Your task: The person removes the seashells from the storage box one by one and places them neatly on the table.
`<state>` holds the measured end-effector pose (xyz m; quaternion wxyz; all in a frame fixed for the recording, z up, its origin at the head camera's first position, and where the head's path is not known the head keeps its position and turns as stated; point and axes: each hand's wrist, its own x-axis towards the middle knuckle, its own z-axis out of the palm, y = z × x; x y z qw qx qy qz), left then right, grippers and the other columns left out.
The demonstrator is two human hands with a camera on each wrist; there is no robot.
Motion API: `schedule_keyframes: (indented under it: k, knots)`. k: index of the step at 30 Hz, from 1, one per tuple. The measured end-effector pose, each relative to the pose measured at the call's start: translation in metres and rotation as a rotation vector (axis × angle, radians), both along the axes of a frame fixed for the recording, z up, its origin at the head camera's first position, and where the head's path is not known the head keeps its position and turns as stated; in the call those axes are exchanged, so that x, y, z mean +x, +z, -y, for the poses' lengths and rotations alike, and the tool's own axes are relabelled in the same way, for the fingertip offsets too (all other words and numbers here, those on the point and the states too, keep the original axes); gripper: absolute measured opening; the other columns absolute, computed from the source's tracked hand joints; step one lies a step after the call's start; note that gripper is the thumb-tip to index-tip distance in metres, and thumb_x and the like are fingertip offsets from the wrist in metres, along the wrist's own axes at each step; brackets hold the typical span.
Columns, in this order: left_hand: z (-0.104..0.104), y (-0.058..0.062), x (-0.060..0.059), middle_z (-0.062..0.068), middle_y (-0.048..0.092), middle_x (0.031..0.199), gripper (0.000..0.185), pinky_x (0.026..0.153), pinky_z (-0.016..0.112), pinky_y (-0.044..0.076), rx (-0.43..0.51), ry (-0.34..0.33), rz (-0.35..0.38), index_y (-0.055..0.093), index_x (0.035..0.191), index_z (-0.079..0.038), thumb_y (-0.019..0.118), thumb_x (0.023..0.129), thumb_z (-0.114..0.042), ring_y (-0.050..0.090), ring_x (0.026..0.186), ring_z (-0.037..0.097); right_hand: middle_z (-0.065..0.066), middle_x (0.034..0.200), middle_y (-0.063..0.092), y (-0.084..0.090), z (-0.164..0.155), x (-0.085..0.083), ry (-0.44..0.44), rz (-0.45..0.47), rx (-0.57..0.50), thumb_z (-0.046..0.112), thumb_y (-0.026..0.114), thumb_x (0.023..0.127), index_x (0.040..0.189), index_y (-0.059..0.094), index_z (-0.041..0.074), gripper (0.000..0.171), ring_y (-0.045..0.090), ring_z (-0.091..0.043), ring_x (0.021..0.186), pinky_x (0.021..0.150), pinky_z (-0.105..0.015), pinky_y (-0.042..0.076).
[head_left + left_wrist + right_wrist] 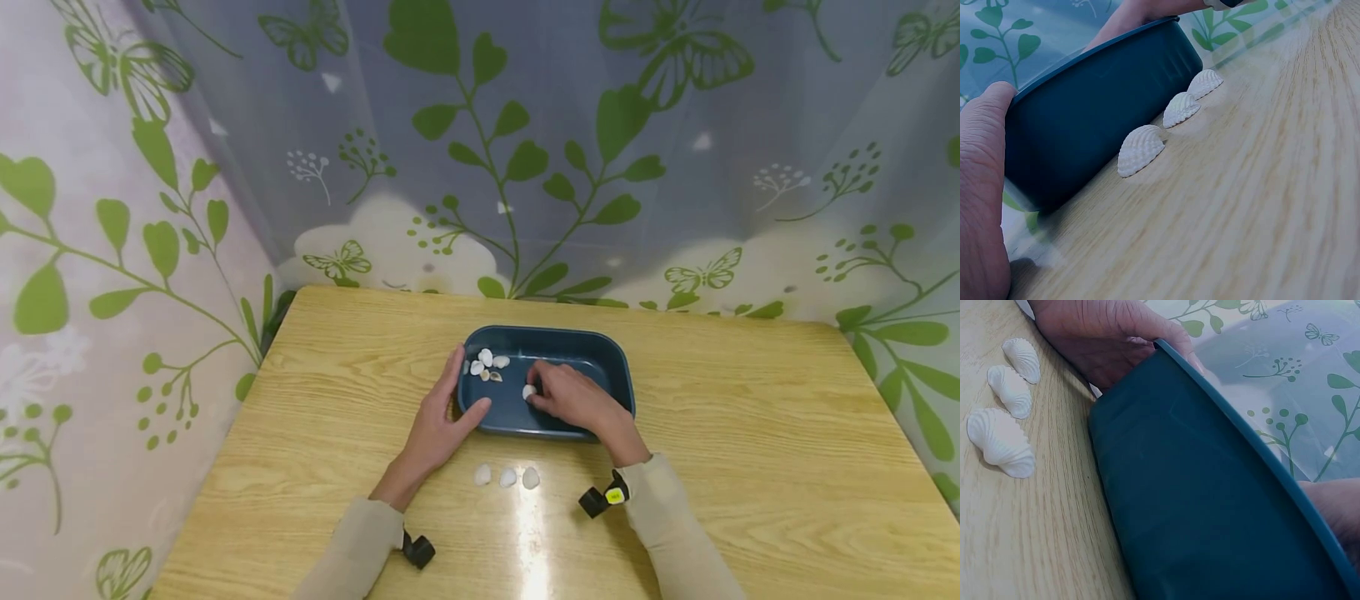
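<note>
A dark blue rectangular tray stands on the wooden table. My left hand grips its left end, fingers along the outer wall and thumb over the near rim. Inside the tray, my right hand pinches a white seashell between thumb and fingers, low over the floor. In the tray's left part lies a small cluster of seashells, mostly white with some brownish ones. Three white ribbed shells, the left one, the middle one and the right one, form a row before the tray.
The wooden table extends to both sides of the tray. Behind it hangs a curtain printed with green leaves and butterflies, and a similar one runs along the left. A black wrist camera sits under the right wrist.
</note>
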<state>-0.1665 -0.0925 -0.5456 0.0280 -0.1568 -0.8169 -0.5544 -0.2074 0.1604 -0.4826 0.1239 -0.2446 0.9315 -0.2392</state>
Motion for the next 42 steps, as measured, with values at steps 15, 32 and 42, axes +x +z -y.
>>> schedule_keyframes:
  k: [15,32,42]
  knots:
    - [-0.0005,0.0011,-0.0002,0.004,0.015,0.176,0.088,0.128,0.048,0.020,0.000,-0.005,-0.009,0.014,0.169,-0.026,0.068,0.102,-0.041,0.012,0.160,0.015,0.003,0.074,0.056,-0.0016,-0.0011,-0.0012,0.007,0.011,0.011,0.020,0.070,0.102,0.112,0.064,0.007,0.018,0.050,-0.010,0.062,0.056,-0.025,0.040]
    - [-0.0008,0.0029,0.0007,0.005,0.016,0.175,0.088,0.128,0.047,0.020,0.004,-0.008,-0.001,0.016,0.170,-0.024,0.069,0.101,-0.041,0.013,0.160,0.015,0.003,0.073,0.055,-0.0015,-0.0006,0.0003,0.003,0.022,0.004,0.019,0.069,0.102,0.111,0.064,0.007,0.016,0.049,-0.011,0.062,0.056,-0.025,0.039]
    - [-0.0008,0.0018,0.0000,0.004,0.016,0.175,0.088,0.128,0.047,0.020,-0.002,-0.002,-0.001,0.014,0.169,-0.027,0.068,0.101,-0.044,0.013,0.160,0.016,0.003,0.078,0.059,-0.0016,-0.0008,-0.0007,0.015,0.018,0.008,0.019,0.069,0.103,0.112,0.064,0.006,0.017,0.050,-0.011,0.064,0.057,-0.025,0.041]
